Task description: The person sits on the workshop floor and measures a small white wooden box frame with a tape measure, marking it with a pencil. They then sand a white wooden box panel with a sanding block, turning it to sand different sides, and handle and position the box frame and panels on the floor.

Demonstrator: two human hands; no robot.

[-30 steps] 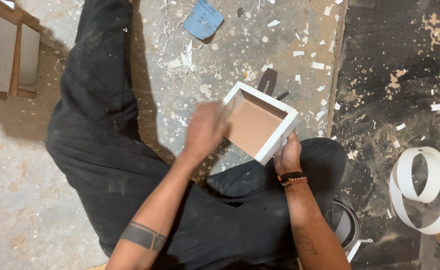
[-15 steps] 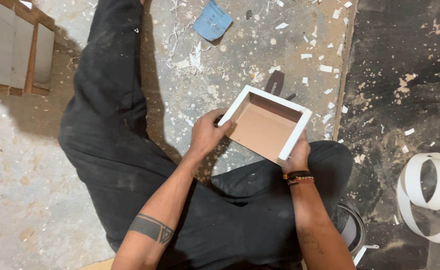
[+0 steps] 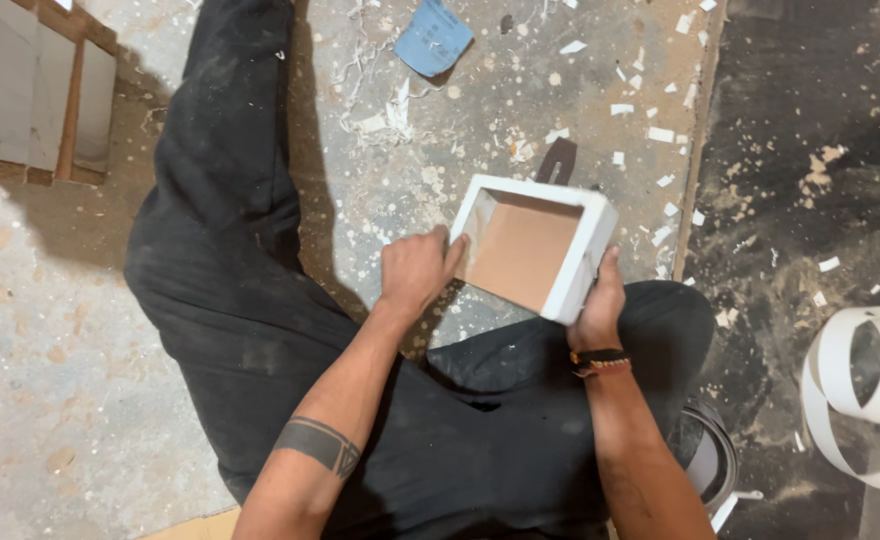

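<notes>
Left hand [image 3: 415, 268] fingers curled closed against the left rim of the small white box [image 3: 535, 245], fingertips on or just over the edge; can't tell if anything thin is pinched under them. Right hand [image 3: 600, 305] fingers wrapped around the near right corner from below, thumb up along the outside wall, gripping the box and taking its weight.

Box is held off the floor, above the right knee, tilted so its open face points up toward the camera. White edging on all four visible rims, bare brown panel inside.

Progress, judged from this view only: rims look covered and even, no loose strip hanging off the box. Far wall and underside hidden, so can't confirm those. The left rim is the one under the fingers, so that edge looks like the one in work; my read is late stage, finishing rather than assembling.

Around it: person sits on a dusty floor [image 3: 50, 400] in dark trousers, white offcuts [image 3: 660, 133] scattered ahead, blue sandpaper piece [image 3: 435, 38] further out, a dark flat tool [image 3: 557, 160] just beyond the box. Coil of white edge tape [image 3: 860, 395] well apart to the right. Wooden frame pieces [image 3: 35, 95] at far left.
</notes>
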